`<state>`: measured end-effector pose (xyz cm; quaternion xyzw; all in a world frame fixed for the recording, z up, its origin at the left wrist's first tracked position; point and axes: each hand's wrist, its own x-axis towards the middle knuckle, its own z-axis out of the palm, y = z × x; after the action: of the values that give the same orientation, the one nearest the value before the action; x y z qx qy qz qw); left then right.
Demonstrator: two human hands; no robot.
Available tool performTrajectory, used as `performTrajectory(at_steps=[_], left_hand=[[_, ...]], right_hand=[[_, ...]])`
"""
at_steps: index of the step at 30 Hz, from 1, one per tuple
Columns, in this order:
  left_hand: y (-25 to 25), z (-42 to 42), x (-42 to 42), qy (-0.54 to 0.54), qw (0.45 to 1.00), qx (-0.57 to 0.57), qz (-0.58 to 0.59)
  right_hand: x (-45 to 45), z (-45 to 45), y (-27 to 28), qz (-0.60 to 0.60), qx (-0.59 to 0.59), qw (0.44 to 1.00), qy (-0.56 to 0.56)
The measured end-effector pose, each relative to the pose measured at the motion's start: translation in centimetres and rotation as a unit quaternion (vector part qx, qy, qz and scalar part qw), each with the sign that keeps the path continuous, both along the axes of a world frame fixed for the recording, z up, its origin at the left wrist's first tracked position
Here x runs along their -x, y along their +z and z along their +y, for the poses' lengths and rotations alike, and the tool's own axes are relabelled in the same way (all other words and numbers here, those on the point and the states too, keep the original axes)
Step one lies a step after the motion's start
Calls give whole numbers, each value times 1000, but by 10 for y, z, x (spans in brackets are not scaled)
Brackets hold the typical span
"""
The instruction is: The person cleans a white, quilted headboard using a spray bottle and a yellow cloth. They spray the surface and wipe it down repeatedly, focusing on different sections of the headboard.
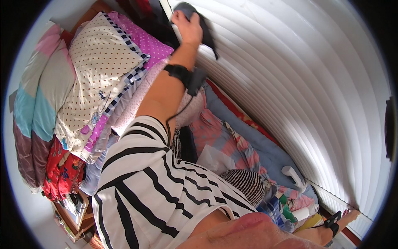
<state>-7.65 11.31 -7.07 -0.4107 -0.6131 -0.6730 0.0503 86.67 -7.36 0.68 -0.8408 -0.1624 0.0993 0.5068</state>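
Observation:
My left hand [189, 29] is stretched far forward and grips a dark grey and black cloth [210, 39]. The cloth lies against the edge of a white slatted blind [279, 77], and its loose end is blurred and hangs to the right. A black strap with a small device and a cable [186, 77] sits on my left forearm. At the lower right, my right hand [353, 214] rests by the bottom part of the blind, seemingly touching it. Its fingers are small and partly hidden, so I cannot tell if it holds anything. Another black strap [332, 222] circles that wrist.
A tall pile of bedding stands on the left, with a dotted cream pillow [102, 62], a purple dotted pillow [155, 46] and a folded quilt [40, 102]. Rumpled blankets [214, 124] lie below the blind. On them lies a white plastic object [293, 177] near a striped cloth [245, 185].

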Motion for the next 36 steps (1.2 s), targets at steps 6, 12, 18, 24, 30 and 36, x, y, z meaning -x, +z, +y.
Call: performTrajectory(at_steps=[6, 12, 18, 24, 30, 36], left_hand=[[23, 11, 71, 85, 994, 40, -59], [-2, 5, -16, 54, 993, -37, 96], [-19, -48, -143, -149, 949, -54, 272], [-15, -47, -140, -126, 947, -59, 291], [-16, -66, -210, -211, 897, -8, 387], [-8, -60, -247, -250, 822, -100, 503]], right_hand=[[-3, 9, -9, 8, 3, 1000, 26], [-5, 10, 0, 31, 5, 999, 27], [3, 8, 3, 12, -8, 1000, -13], [10, 19, -2, 8, -15, 999, -51], [60, 28, 3, 15, 4, 997, -79], [25, 25, -3, -21, -14, 997, -78]])
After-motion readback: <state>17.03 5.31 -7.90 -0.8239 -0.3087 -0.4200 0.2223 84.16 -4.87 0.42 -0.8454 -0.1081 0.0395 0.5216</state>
